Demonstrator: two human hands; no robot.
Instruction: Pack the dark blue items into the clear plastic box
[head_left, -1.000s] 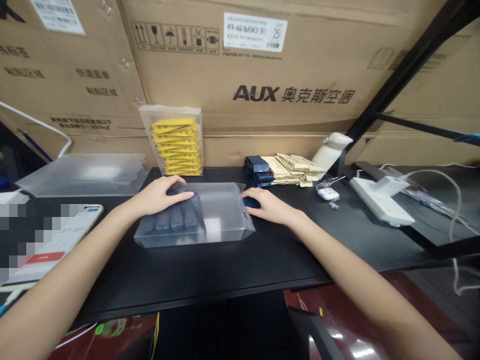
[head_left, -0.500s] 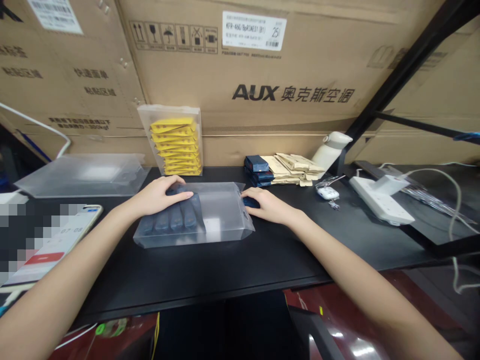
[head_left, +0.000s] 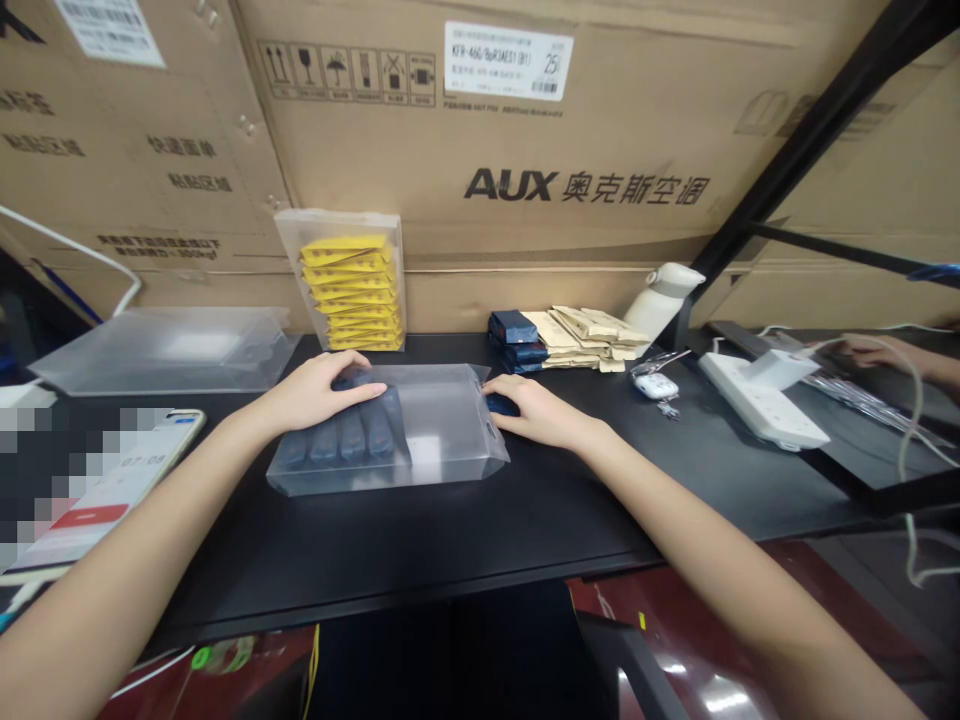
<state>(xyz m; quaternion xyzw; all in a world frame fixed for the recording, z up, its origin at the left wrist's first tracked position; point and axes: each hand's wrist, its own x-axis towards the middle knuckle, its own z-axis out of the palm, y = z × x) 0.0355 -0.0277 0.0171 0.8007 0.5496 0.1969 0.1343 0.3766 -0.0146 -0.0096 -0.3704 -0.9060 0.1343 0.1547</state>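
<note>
A clear frosted plastic box [head_left: 442, 420] lies flat on the black table, with several dark blue packets [head_left: 352, 440] side by side in its left part. My left hand [head_left: 334, 385] grips the box at its far left, thumb across the top and fingers over the back edge. At the box's right end, my right hand [head_left: 532, 408] is closed on a dark blue packet [head_left: 502, 404], largely covered by the fingers. This packet is at the end opening; how far inside it reaches I cannot tell.
Behind stand a clear box of yellow packets [head_left: 351, 290], more dark blue packets [head_left: 516, 330], beige packets [head_left: 585, 335] and a white bottle [head_left: 664, 300]. A flat plastic box [head_left: 172, 350] and phone [head_left: 127, 480] lie left; a power strip [head_left: 765, 400] and another person's hand [head_left: 874, 350] are right.
Another person's hand and forearm have come into view at the far right. My own hands, the box and the packets look unmoved.
</note>
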